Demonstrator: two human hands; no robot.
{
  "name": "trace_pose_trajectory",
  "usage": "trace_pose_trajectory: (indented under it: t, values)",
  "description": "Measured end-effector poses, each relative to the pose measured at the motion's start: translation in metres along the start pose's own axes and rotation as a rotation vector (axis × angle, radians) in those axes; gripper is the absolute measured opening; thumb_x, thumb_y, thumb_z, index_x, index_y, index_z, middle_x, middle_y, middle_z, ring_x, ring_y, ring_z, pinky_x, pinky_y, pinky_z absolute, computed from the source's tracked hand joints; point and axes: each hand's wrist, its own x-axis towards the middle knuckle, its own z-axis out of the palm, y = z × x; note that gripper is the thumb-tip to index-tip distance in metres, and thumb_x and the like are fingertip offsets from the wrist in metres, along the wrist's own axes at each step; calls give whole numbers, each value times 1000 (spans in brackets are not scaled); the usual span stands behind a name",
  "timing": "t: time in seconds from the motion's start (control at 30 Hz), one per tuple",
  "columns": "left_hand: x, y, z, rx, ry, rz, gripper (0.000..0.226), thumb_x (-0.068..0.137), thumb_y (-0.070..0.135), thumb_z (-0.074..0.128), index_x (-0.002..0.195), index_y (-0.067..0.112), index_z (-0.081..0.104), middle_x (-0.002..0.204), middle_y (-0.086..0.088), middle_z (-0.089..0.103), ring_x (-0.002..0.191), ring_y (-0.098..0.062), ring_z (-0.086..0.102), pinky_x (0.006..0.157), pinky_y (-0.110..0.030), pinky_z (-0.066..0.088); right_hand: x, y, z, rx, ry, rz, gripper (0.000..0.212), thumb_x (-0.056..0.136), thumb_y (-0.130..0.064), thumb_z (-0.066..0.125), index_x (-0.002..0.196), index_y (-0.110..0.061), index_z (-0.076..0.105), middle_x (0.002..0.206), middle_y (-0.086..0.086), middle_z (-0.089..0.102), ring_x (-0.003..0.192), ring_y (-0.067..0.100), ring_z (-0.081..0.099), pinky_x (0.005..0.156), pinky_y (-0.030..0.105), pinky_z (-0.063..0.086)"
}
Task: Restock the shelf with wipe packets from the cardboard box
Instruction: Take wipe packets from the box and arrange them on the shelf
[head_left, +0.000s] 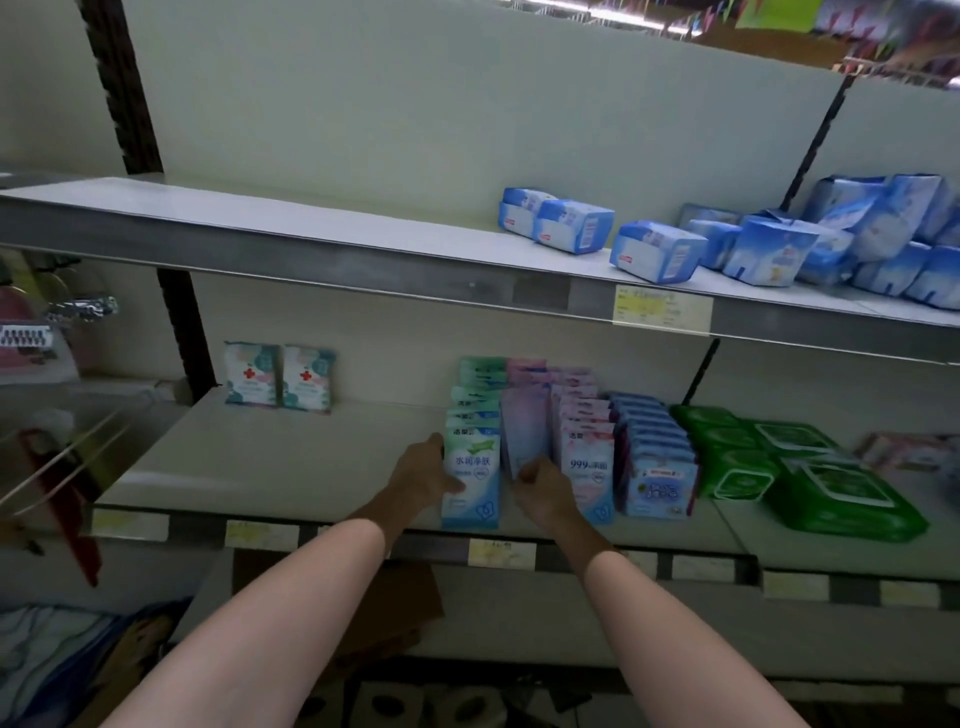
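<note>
- Packet (525, 439), pale pink-lilac, stands upright in the gap between green row (471, 470) and pink row (588, 465) on shelf (291, 457).
- Right hand (543, 486) is nearer; fingers curled, pinching packet's lower edge. Packet sits at 12 o'clock from fingers, long axis vertical.
- Left hand (428, 475) at 9 o'clock of packet, thumb across green row's front face, fingers behind its left side, bracing it.
- Judgement: next push goes straight back into the gap.
- Box (384, 608) partly visible below shelf.

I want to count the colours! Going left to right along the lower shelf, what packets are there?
Two red-cross packets → green-and-white row → pale pink row → pink 999 row → blue row → dark green packs.
</note>
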Motion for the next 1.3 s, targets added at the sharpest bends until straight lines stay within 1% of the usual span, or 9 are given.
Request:
trace_pose_trajectory:
  t: [0.23, 0.37, 0.47, 0.6, 0.73, 0.87, 1.0, 1.2, 1.3]
  values:
    - [-36, -8, -1, 152, 173, -4, 22, 89, 23, 66, 95, 14, 46, 95, -12, 64, 79, -21, 57, 66, -29, 44, -30, -4, 4, 56, -89, -91, 7, 92, -14, 58, 88, -15, 53, 89, 1, 60, 88, 19, 60, 71, 29, 48]
    - [-72, -23, -8, 172, 219, -70, 15, 91, 25, 63, 89, 14, 53, 91, -8, 63, 85, -24, 60, 70, -28, 46, -50, -11, 20, 80, -205, -111, 10, 90, -18, 58, 82, -20, 53, 85, 0, 60, 88, 22, 63, 77, 38, 54]
    - [-104, -40, -18, 166, 233, -171, 13, 92, 24, 62, 88, 13, 57, 92, -6, 62, 88, -25, 60, 72, -28, 49, -68, -22, 41, 37, -252, -172, 6, 90, -17, 59, 87, -15, 54, 81, 1, 60, 84, 24, 62, 70, 30, 45]
    - [-157, -82, -35, 198, 185, -328, 15, 94, 21, 56, 101, 9, 62, 109, -14, 66, 98, -30, 62, 85, -34, 53, -99, -35, 82, 34, -386, -161, 6, 92, -20, 59, 89, -17, 54, 81, 5, 66, 77, 27, 69, 68, 40, 57]
    - [-212, -127, -50, 178, 238, -471, 14, 92, 16, 55, 97, 7, 64, 102, -12, 66, 90, -28, 63, 83, -40, 56, -130, -45, 127, 8, -495, -150, 8, 93, -22, 58, 86, -25, 54, 92, 5, 66, 85, 25, 67, 80, 43, 59]
    - [-257, -170, -62, 184, 251, -540, 28, 95, 21, 54, 120, 9, 59, 122, -9, 60, 111, -29, 58, 92, -34, 47, -162, -49, 174, -23, -637, -117, 2, 91, -18, 57, 92, -20, 57, 96, 9, 66, 89, 28, 66, 82, 42, 58]
    - [-287, -222, -73, 177, 256, -610, 10, 92, 25, 57, 84, 18, 58, 97, -8, 67, 87, -23, 60, 78, -34, 51, -190, -54, 224, -68, -758, -120, 4, 93, -17, 59, 95, -16, 56, 98, 11, 64, 89, 27, 65, 82, 41, 57]
    - [-305, -303, -98, 128, 221, -675, 14, 91, 24, 59, 79, 17, 55, 82, -3, 61, 79, -21, 56, 65, -27, 38, -222, -63, 313, -108, -842, -43, 8, 94, -21, 55, 99, -16, 57, 100, 13, 66, 92, 30, 66, 83, 42, 55]
    - [-307, -344, -109, 105, 159, -689, 17, 92, 23, 58, 80, 13, 52, 82, -7, 59, 82, -26, 56, 64, -32, 39, -238, -57, 354, -213, -807, -4, 10, 93, -19, 54, 97, -12, 61, 102, 12, 65, 92, 25, 62, 85, 37, 51]
